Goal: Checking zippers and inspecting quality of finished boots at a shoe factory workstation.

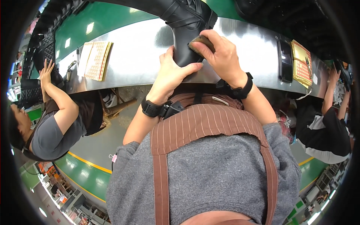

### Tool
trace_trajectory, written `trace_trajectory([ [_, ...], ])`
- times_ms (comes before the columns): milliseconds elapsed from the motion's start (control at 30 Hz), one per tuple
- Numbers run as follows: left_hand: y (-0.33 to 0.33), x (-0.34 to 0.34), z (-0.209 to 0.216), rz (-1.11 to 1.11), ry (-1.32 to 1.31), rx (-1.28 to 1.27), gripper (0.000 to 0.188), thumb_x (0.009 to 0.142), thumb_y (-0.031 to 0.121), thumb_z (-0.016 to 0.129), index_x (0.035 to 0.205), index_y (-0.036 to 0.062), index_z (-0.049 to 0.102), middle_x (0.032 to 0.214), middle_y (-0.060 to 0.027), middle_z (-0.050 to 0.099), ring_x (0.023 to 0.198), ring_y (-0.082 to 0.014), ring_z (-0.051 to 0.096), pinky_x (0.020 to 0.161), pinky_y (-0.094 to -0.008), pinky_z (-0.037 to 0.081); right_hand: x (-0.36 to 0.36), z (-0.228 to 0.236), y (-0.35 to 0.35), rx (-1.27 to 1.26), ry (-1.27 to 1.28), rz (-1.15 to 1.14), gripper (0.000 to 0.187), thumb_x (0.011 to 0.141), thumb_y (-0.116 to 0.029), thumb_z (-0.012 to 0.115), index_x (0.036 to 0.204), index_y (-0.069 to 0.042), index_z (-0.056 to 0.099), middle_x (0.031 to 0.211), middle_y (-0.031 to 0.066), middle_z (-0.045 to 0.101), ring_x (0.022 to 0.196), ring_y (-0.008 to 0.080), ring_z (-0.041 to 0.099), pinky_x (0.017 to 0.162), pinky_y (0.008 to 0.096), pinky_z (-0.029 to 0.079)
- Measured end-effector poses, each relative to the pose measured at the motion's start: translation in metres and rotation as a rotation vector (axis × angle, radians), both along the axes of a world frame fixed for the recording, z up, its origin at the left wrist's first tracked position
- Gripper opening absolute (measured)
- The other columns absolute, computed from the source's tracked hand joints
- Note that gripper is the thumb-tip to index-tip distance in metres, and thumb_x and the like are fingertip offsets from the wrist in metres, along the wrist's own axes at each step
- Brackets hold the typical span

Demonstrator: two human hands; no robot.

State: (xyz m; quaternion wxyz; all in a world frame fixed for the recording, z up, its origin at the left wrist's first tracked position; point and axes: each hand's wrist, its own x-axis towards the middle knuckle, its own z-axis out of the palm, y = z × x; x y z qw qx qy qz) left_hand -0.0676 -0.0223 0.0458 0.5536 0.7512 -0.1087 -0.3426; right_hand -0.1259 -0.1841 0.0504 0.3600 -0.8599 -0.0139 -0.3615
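Note:
A black boot (181, 39) with crossed straps and a quilted patch lies at the middle of the metal bench, its toe toward me. My left hand (170, 73) is closed round the toe from the left, the thumb lying across its near end. Pinched between the thumb and fingers of my right hand (226, 58) is a small brownish pad (204, 42) with a fuzzy edge. The pad is at the right side of the boot's front; whether it presses on the leather I cannot tell.
The shiny bench (131, 48) curves across in front of me. A patterned notebook (94, 60) and pen lie left; a black phone (285, 60) and yellow notebooks (301, 63) lie right. More black boots (47, 50) stand far left. Co-workers (56, 123) sit on both sides.

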Motion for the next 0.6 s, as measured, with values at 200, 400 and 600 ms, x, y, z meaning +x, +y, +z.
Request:
trace_trajectory([
  [200, 0.0, -0.002, -0.003, -0.03, -0.075, 0.017, 0.103, 0.06, 0.033, 0.085, 0.137, -0.0087, 0.03, 0.124, -0.0215, 0.033, 0.119, -0.0325, 0.039, 0.1, -0.0378, 0.041, -0.022, 0.006, -0.029, -0.25, 0.184, 0.046, 0.019, 0.078, -0.017, 0.073, 0.087, -0.007, 0.06, 0.071, 0.0073, 0.064, 0.062, 0.0274, 0.061, 0.056, 0.0356, 0.047],
  [400, -0.001, -0.007, -0.005, 0.046, -0.452, 0.096, 0.078, 0.065, 0.019, 0.084, 0.126, -0.0092, 0.044, 0.107, -0.0151, 0.056, 0.093, -0.0196, 0.06, 0.081, -0.0293, 0.052, -0.012, -0.006, -0.008, -0.031, -0.006, 0.027, 0.022, 0.077, -0.017, 0.074, 0.09, -0.007, 0.06, 0.072, 0.0058, 0.064, 0.063, 0.0244, 0.061, 0.059, 0.0333, 0.045],
  [600, 0.002, -0.002, -0.003, -0.03, -0.125, -0.011, 0.098, 0.062, 0.026, 0.087, 0.136, -0.0111, 0.034, 0.13, -0.0222, 0.036, 0.118, -0.0281, 0.046, 0.092, -0.0334, 0.047, -0.031, 0.003, -0.036, -0.33, 0.105, 0.153, 0.018, 0.077, -0.016, 0.074, 0.085, -0.008, 0.06, 0.068, 0.0052, 0.058, 0.061, 0.0231, 0.057, 0.058, 0.0344, 0.043],
])
